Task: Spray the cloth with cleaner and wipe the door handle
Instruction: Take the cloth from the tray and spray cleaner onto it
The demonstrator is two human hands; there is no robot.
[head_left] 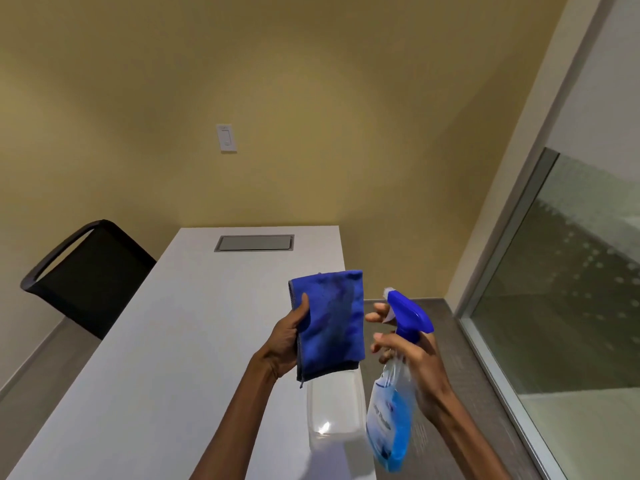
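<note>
My left hand holds a folded blue cloth upright above the white table, thumb across its left edge. Darker damp-looking patches show on the cloth. Just to its right, my right hand grips a clear spray bottle with blue liquid and a blue trigger head. The white nozzle points up and left toward the cloth, a short gap away. My index finger rests at the trigger. No door handle is in view.
A long white table runs away from me with a grey cable hatch at its far end. A black chair stands at its left. A clear plastic container sits on the table below the cloth. A glass partition is on the right.
</note>
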